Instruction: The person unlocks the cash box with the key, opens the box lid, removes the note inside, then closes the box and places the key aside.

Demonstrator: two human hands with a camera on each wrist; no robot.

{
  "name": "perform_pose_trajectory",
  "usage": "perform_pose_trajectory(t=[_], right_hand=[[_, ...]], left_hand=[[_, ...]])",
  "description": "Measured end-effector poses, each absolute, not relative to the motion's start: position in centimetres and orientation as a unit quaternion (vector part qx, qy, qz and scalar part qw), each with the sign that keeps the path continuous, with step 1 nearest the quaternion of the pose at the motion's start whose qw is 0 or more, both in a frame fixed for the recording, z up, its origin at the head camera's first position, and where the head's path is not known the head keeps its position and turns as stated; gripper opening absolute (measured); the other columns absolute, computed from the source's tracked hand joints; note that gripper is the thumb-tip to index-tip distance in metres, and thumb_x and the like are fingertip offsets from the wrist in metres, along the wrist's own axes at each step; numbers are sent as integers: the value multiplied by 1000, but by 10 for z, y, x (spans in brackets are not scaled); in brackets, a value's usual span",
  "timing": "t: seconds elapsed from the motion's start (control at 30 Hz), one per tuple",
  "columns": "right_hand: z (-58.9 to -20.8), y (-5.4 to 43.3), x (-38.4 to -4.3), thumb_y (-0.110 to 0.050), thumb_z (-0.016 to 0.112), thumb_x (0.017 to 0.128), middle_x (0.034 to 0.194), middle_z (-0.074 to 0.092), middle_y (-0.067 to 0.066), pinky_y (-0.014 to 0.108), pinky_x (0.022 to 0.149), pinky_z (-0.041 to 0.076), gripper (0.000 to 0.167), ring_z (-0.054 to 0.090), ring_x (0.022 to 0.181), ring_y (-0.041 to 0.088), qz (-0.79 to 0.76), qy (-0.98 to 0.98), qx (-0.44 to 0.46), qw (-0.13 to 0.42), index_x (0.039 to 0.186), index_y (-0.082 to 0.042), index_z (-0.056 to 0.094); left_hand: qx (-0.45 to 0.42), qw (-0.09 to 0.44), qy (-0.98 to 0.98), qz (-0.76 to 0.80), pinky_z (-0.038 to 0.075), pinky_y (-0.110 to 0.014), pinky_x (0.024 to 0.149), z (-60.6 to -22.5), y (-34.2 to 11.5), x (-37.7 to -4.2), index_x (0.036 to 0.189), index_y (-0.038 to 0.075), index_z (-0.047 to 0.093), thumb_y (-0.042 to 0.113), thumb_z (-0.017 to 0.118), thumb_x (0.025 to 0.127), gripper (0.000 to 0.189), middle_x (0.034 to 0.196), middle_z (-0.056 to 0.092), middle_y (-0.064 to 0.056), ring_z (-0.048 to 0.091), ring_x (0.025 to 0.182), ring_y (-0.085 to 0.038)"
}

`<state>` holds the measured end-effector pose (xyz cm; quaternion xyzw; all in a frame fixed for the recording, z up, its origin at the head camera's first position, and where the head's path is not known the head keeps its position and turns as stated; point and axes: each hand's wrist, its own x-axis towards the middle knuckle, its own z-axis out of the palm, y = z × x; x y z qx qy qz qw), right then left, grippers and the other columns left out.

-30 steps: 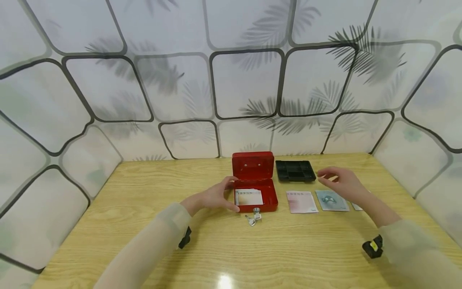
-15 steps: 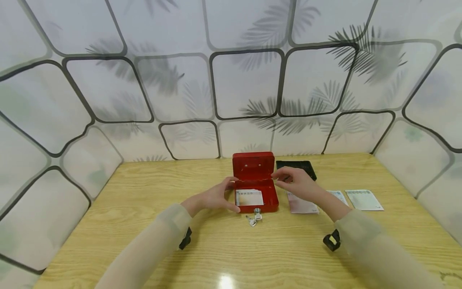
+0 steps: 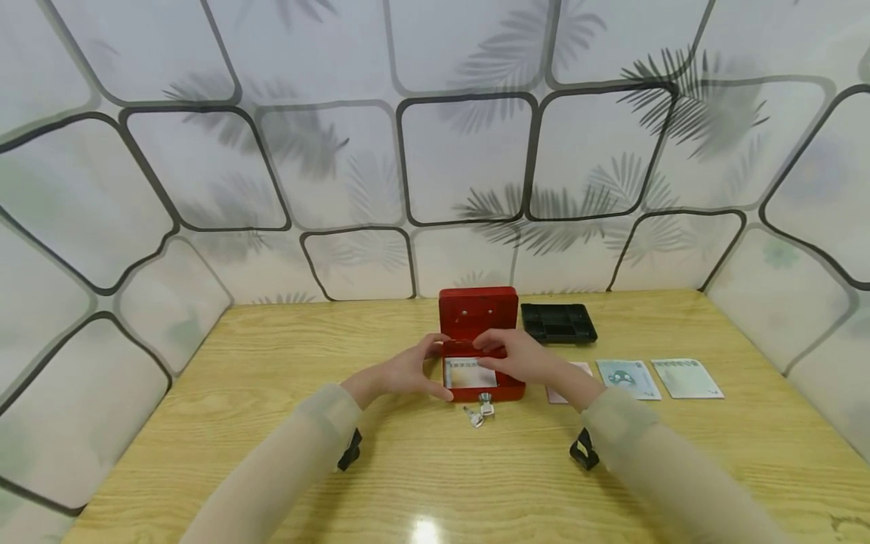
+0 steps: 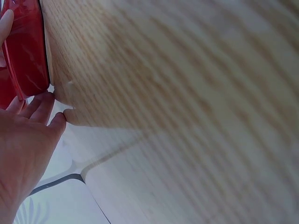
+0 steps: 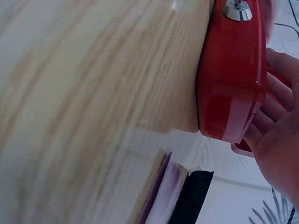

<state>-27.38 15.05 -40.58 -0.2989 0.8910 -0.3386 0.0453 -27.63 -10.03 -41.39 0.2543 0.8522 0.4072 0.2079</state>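
An open red cash box [image 3: 506, 394] stands on the table with its lid raised at the back. Inside, at its left, lies a stack of yellowish banknotes [image 3: 466, 373]. My left hand [image 3: 402, 369] grips the box's left end, thumb at the front corner and fingers towards the back. Over the right part of the box is my right hand [image 3: 525, 357], its fingers reaching inside, loosely bent and apart. Nothing shows between them; the box wall [image 5: 231, 84] hides some fingertips in the right wrist view. Keys [image 3: 476, 417] hang at the lock in front.
A black compartment tray [image 3: 559, 323] sits behind, right of the lid. Pink banknotes [image 3: 557, 396], partly covered by my right arm, blue banknotes [image 3: 627, 378] and green banknotes [image 3: 687, 378] lie in a row to the right. A patterned cloth wall [image 3: 469, 162] stands behind the table.
My right hand has swept left from above the blue banknotes, past the black tray, to the inside of the cash box. My left hand has stayed on the box.
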Motion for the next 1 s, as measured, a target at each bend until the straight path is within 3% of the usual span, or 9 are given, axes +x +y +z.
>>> perform_pose_trajectory(t=[0.2, 0.4, 1.0], right_hand=[[-409, 144, -276, -19, 67, 93, 117, 65, 10, 44, 95, 48, 33, 60, 110, 26, -315, 902, -284, 78, 121, -3, 62], [-409, 140, -274, -18, 68, 93, 113, 67, 6, 40, 92, 50, 31, 62, 105, 21, -304, 904, -283, 96, 120, -4, 62], [-411, 139, -275, -10, 71, 89, 101, 66, 0, 35, 82, 53, 27, 62, 91, 17, -339, 895, -281, 72, 115, -5, 65]], left_hand=[[257, 207, 850, 410, 18, -49, 115, -414, -100, -276, 145, 13, 27, 24, 83, 78, 88, 151, 35, -15, 29, 140, -31], [262, 207, 847, 413, 17, -48, 115, -414, -100, -276, 144, 13, 28, 22, 84, 78, 87, 150, 37, -15, 30, 140, -30], [260, 207, 852, 406, 18, -47, 115, -414, -100, -276, 145, 12, 26, 23, 84, 78, 89, 150, 36, -16, 30, 140, -31]])
